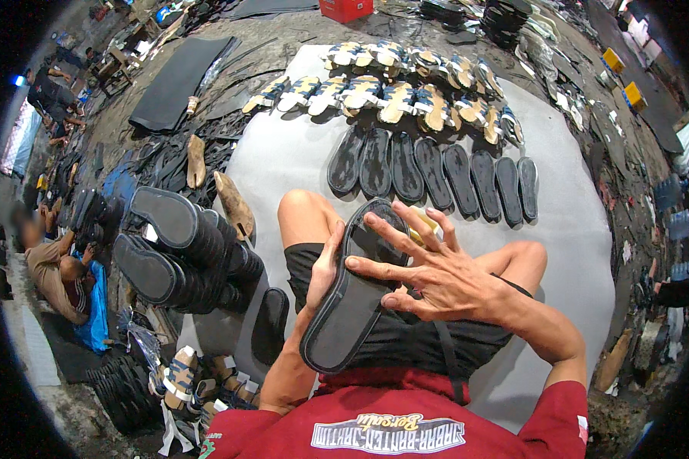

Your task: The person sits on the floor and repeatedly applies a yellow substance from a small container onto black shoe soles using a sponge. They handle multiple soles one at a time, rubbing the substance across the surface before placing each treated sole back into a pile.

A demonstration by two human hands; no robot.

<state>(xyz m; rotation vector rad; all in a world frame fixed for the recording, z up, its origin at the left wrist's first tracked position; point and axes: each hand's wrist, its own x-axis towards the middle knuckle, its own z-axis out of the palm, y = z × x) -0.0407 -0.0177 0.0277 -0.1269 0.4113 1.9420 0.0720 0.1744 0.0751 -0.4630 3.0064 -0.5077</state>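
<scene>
A black shoe sole (344,321) is tilted above my lap, its toe part glossy and its lower part matte. My left hand (325,268) grips it along the left edge, with the thumb upward. Over the upper part, my right hand (429,268) has its fingers spread, some fingertips at the sole's surface. Behind those fingers shows a pale yellow thing (422,227), too covered to name. Beyond my hands lies a row of black soles (408,168) with shiny, streaked faces.
Behind that row stand several strapped sandals (360,92) on a grey sheet (574,252). At left are stacked black soles (168,268), a single sole (270,325) and wooden shoe lasts (233,203). More sandals (180,379) lie lower left. A person (57,268) sits at far left.
</scene>
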